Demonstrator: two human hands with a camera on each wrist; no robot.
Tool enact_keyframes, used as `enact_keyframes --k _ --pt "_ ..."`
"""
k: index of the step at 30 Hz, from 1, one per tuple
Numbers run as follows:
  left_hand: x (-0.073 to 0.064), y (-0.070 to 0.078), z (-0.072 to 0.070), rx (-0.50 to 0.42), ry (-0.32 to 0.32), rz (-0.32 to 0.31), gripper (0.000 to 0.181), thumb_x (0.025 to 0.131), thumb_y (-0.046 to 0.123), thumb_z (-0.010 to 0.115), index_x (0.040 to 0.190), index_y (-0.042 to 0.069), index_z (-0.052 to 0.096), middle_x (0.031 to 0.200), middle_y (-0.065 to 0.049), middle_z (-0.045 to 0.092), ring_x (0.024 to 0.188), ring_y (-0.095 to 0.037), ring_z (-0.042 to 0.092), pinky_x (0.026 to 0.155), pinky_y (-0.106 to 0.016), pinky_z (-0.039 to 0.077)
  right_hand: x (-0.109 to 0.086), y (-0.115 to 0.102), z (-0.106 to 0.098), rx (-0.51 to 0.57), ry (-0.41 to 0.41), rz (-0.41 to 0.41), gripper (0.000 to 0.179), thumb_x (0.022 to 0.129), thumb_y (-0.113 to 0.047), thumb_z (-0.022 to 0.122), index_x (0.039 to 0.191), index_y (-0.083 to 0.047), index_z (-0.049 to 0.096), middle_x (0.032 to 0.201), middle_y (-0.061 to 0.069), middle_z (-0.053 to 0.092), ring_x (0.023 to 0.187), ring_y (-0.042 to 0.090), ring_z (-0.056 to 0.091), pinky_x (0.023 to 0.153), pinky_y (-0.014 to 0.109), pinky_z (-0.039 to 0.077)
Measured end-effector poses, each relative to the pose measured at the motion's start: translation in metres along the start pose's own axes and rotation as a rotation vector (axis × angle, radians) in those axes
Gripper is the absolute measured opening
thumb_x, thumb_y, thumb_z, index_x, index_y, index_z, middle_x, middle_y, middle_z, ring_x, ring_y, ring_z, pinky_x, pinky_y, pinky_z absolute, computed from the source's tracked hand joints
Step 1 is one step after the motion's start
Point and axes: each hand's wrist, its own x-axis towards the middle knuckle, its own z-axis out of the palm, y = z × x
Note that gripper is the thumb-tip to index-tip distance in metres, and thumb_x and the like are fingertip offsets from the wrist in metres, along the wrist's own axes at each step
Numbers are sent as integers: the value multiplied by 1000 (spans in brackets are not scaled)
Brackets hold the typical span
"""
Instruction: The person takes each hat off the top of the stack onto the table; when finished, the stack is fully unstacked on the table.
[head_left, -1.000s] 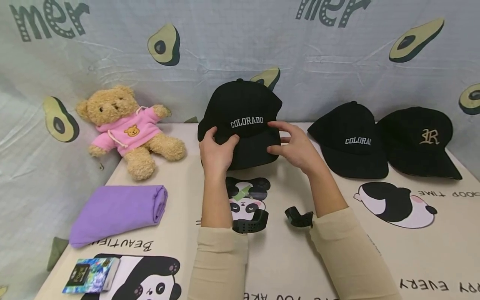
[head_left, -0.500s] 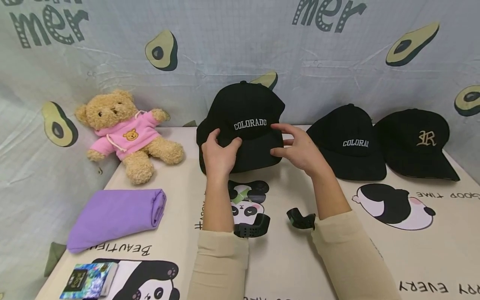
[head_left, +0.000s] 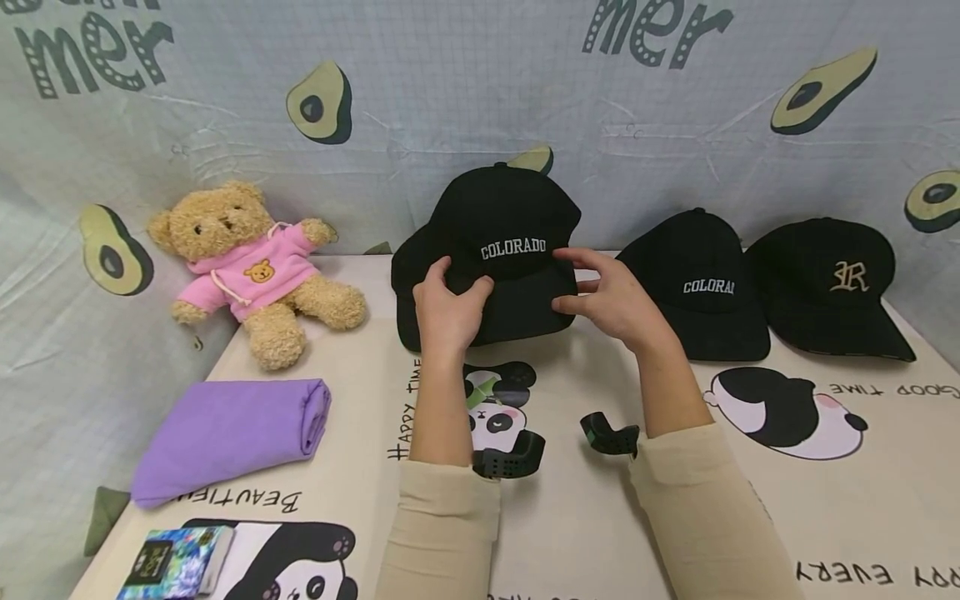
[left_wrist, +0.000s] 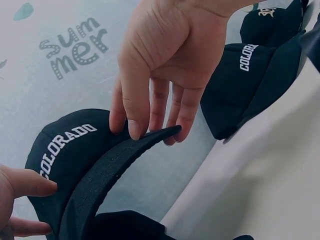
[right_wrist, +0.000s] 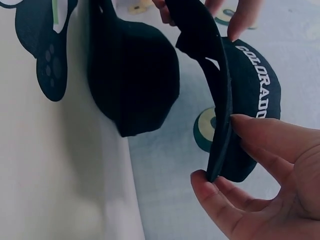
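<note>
Both hands hold a black baseball cap with white COLORADO lettering, raised off the table with its brim toward me. My left hand grips the cap's left side by the brim. On the other side my right hand pinches the brim's edge between thumb and fingers, as the right wrist view shows closely. Behind and below the held cap sits another black cap, mostly covered by it. In the right wrist view a gap separates the held cap from that lower cap.
To the right stand a black COLORADO cap and a black cap with a gold R, touching. At left are a teddy bear in a pink hoodie, a folded purple cloth and a colourful box. A curtain hangs behind.
The held cap and both hands have shifted slightly right, so more of the black cap behind shows at its left. The grip looks the same.
</note>
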Motion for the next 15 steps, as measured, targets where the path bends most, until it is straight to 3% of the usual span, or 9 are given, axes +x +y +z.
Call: enact_keyframes --k 15 --pt "-4 6 11 48 -17 21 69 92 26 68 156 11 45 152 -19 39 135 -33 46 117 -49 38 0 11 -14 -40 -14 16 72 91 -8 74 156 -18 46 162 15 37 140 40 52 111 58 45"
